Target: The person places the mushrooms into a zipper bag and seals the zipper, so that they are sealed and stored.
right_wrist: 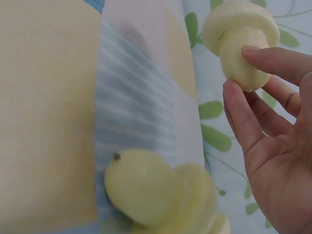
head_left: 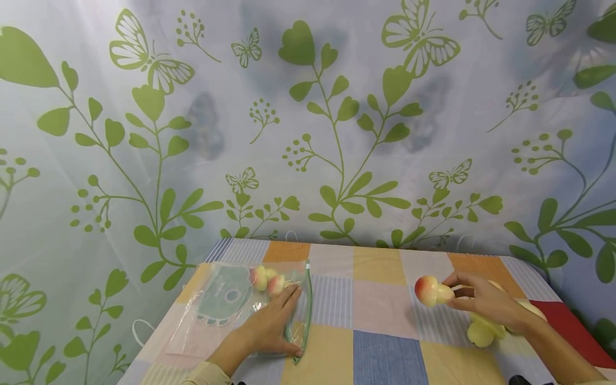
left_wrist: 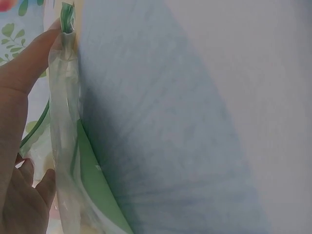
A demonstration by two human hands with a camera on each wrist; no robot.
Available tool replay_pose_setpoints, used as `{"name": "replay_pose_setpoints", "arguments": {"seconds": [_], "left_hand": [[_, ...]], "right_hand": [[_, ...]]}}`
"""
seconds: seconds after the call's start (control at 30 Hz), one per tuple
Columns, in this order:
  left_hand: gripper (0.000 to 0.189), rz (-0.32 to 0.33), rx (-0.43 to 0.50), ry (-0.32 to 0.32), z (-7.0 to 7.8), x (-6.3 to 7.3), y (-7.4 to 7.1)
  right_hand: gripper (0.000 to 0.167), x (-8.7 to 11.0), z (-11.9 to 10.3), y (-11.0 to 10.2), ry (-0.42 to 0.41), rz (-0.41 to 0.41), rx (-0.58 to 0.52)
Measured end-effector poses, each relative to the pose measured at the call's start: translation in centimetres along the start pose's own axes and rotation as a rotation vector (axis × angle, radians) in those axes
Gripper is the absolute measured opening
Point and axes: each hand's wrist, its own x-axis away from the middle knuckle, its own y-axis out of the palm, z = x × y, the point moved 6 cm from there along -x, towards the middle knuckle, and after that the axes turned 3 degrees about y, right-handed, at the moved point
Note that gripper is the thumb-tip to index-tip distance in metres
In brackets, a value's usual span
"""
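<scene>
My right hand (head_left: 491, 300) pinches a toy mushroom (head_left: 427, 291) by its pale stem, above the cloth on the right. Its rounded cap is red and yellow in the head view; the right wrist view shows the mushroom's pale yellow underside (right_wrist: 243, 53), with thumb and fingers at the stem. My left hand (head_left: 271, 327) lies spread over the mouth of a clear zip bag (head_left: 212, 334), fingers on its upper side, thumb extended at the green zip edge (left_wrist: 67, 22). Inside the bag, red-and-yellow mushrooms (head_left: 261, 278) show beside the fingertips.
More pale yellow mushroom-like pieces (head_left: 483, 330) lie under and beside my right forearm, partly hidden by it. A patchwork cloth (head_left: 385, 353) covers the table. Behind it hangs a curtain (head_left: 346, 133) printed with green leaves and butterflies.
</scene>
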Motion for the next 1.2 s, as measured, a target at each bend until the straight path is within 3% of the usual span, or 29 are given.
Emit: {"name": "replay_pose_setpoints", "arguments": {"seconds": [0.2, 0.37, 0.63, 1.2], "left_hand": [[0.138, 0.000, 0.002, 0.006, 0.1, 0.0, -0.1], [0.137, 0.005, 0.003, 0.004, 0.2, 0.0, -0.2], [0.138, 0.000, 0.000, 0.000, 0.1, 0.1, -0.1], [0.139, 0.011, -0.003, 0.005, 0.0, 0.1, -0.2]], "right_hand": [[0.027, -1.2, -0.8, 1.4, -0.133, -0.027, -0.007], [0.026, -1.9, -1.2, 2.4, -0.186, -0.061, -0.039], [0.027, -3.1, -1.3, 3.7, -0.149, -0.085, -0.047], [0.028, -5.8, -2.2, 6.9, -0.178, -0.103, -0.055]]}}
